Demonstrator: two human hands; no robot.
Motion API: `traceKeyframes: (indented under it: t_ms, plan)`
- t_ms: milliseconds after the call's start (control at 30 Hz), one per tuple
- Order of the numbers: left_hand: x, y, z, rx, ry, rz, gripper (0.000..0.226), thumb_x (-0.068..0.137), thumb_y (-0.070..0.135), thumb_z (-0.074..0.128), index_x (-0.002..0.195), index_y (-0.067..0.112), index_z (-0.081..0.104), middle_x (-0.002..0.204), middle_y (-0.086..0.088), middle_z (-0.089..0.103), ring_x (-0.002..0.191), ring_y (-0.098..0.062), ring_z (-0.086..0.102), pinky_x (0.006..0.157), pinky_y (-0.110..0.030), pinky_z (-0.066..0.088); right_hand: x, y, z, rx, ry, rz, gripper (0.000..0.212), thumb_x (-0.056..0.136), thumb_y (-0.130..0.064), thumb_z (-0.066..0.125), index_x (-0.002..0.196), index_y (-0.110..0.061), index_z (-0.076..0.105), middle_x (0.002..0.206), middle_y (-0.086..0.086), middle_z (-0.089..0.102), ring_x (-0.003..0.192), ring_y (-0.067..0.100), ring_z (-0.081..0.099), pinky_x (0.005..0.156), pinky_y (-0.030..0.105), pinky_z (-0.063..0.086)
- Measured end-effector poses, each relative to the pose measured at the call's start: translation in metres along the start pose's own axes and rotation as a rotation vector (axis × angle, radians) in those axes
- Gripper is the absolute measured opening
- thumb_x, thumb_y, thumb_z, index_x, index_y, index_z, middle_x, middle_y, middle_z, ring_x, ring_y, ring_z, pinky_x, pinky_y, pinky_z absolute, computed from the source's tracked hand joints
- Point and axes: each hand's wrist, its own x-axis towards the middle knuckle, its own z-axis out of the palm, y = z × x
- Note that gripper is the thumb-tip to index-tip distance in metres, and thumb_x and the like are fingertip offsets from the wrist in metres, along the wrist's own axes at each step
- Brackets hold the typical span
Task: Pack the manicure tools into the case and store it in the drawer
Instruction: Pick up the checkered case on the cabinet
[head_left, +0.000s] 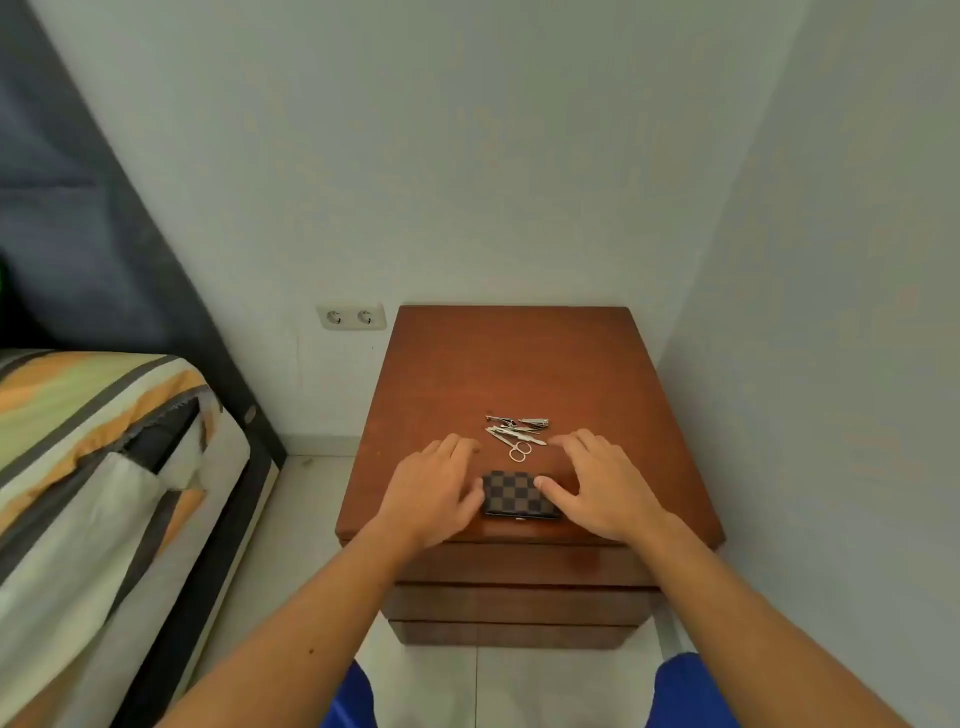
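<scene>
A checkered brown case (521, 494) is lying closed near the front edge of a wooden nightstand (441, 364), and the left hand (434, 488) is resting against its left end with fingers spread loosely and flat, clasping nothing. The right hand (597, 486) is sitting at the case's 3 o'clock side, fingers likewise splayed, its thumb (551, 493) pressing on the case's top right part. The manicure tools (516, 431), among them small scissors (519, 451) and nail clippers (534, 423), are lying in a loose heap at the case's 12 o'clock, near it but apart, between the two sets of fingertips.
</scene>
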Motion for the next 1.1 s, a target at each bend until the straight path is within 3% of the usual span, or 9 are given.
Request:
traceKeyframes:
  t_ms: [200,300,500,967,1100]
  plan:
    - [-0.012,0.016,0.026,-0.154,-0.134,-0.007,0.072,0.099,0.053,0.059,0.159,0.020,0.035,0.160,0.001,0.042,0.143,-0.018,0.044,0.116,-0.036,0.043,-0.025,-0.009,0.012,0.181,-0.049,0.010,0.069,0.090,-0.061,0.062,0.148,-0.027,0.047,0.145,-0.009,0.050,0.129,0.013,0.051,0.109,0.034,0.046]
    - [-0.011,0.012,0.042,-0.156,-0.174,-0.026,0.082,0.098,0.056,0.062,0.163,0.019,0.029,0.164,0.001,0.037,0.148,-0.018,0.036,0.122,-0.037,0.035,-0.027,-0.006,0.020,0.201,-0.078,-0.018,0.070,0.089,-0.052,0.070,0.149,-0.025,0.047,0.146,-0.010,0.049,0.130,0.010,0.048,0.111,0.032,0.044]
    - [-0.008,0.002,0.055,-0.287,-0.092,-0.100,0.073,0.096,0.053,0.069,0.157,0.026,0.041,0.153,0.007,0.048,0.137,-0.013,0.041,0.115,-0.031,0.037,-0.025,0.005,0.031,0.218,-0.034,-0.033,0.059,0.093,-0.043,0.070,0.146,-0.026,0.051,0.145,-0.012,0.052,0.130,0.007,0.046,0.111,0.027,0.042]
    - [-0.005,-0.004,0.062,-0.461,-0.059,-0.135,0.071,0.087,0.044,0.083,0.149,0.031,0.051,0.143,0.014,0.051,0.129,-0.006,0.043,0.111,-0.026,0.034,-0.026,0.010,0.050,0.295,0.062,-0.048,0.051,0.094,-0.042,0.067,0.140,-0.022,0.058,0.139,-0.012,0.056,0.129,0.004,0.049,0.111,0.022,0.040]
    - [-0.004,-0.003,0.060,-0.516,-0.092,-0.186,0.073,0.084,0.042,0.086,0.148,0.032,0.051,0.137,0.018,0.052,0.120,-0.003,0.042,0.110,-0.031,0.041,-0.022,0.009,0.045,0.344,0.062,-0.008,0.043,0.099,-0.044,0.060,0.137,-0.024,0.061,0.133,-0.012,0.061,0.121,0.004,0.055,0.107,0.026,0.047]
